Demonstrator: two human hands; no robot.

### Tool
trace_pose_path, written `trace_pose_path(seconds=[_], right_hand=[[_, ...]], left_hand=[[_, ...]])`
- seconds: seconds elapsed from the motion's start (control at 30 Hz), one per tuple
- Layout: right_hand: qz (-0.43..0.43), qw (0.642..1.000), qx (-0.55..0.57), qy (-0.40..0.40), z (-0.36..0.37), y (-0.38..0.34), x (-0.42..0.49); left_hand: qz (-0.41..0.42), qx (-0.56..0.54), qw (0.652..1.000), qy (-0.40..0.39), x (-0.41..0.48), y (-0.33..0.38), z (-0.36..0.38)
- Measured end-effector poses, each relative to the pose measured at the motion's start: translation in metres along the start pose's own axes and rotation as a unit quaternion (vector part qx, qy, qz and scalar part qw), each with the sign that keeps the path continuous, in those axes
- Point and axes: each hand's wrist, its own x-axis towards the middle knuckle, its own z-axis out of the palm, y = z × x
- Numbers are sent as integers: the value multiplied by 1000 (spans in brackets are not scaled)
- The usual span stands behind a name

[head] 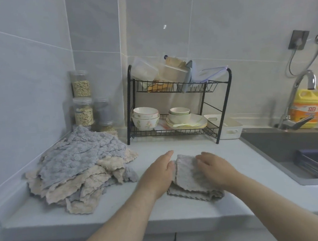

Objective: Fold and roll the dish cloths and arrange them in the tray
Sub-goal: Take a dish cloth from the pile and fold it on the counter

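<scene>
Head view of a pale countertop (123, 210) set in the corner of a kitchen with grey tiled walls (33, 54).

Centre: a grey dish cloth (190, 177), folded into a narrow strip with scalloped edges, lies flat near the counter's front edge. The left hand (159, 172) rests with straight fingers along the cloth's left edge, touching it and grasping nothing. The right hand (214, 165) lies on the cloth's right side with bent fingers, tips on the fabric. Whether they pinch a fold cannot be told.

Left: a loose pile of cloths (78, 169), grey and beige, sits in the wall corner, apart from the folded cloth. Clear jars (82, 100) of grain stand stacked behind the pile.

Rear: a black two-tier wire rack (172, 103) holds plastic containers above, bowls and plates below. The white tray (230, 127) stands on the counter just beside the rack's right leg; nothing shows inside it from this angle.

Right: a dark sink (300, 146) is sunk into the counter, with a chrome tap (302, 92) and a yellow detergent bottle (307, 107) behind it.
</scene>
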Motion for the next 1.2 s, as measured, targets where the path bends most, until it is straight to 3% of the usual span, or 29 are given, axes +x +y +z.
trace_pose_path(seconds=[0.07,0.17,0.3,0.37,0.43,0.53,0.6,0.67,0.73,0.87,0.97,1.03,1.1,1.13,1.2], right_hand=[[-36,996,-43,-67,23,16,-6],[-51,993,-86,-57,41,29,-4],[-25,996,-36,-75,38,28,-5],[44,998,36,-19,32,30,-8],[95,994,3,52,29,32,-13],[104,992,-13,64,27,30,-14],[98,992,60,60,27,27,-14],[64,978,188,61,27,29,-16],[23,957,281,71,25,31,-18],[-27,938,339,63,21,35,-21],[27,904,417,85,20,40,-18],[79,878,463,93,18,41,-16],[83,876,469,80,16,38,-16],[75,884,456,70,16,37,-15],[69,886,452,69,17,38,-16]], left_hand=[[66,7,997,-34,-5,8,0],[129,79,985,-82,-8,12,1],[86,210,962,-153,-2,13,4],[66,260,948,-174,-2,14,5],[52,283,937,-197,-2,14,6],[24,278,939,-203,-1,11,8],[-11,213,960,-181,0,11,8],[-52,30,991,-120,1,15,4],[-51,-98,992,-53,11,26,-4],[0,22,989,-145,42,41,-4],[-32,-50,991,-124,50,48,-3],[-84,-242,963,-78,46,48,-1],[-135,-435,888,-67,36,46,4],[-147,-474,866,-59,31,44,9],[-155,-485,860,-43,24,39,16]])
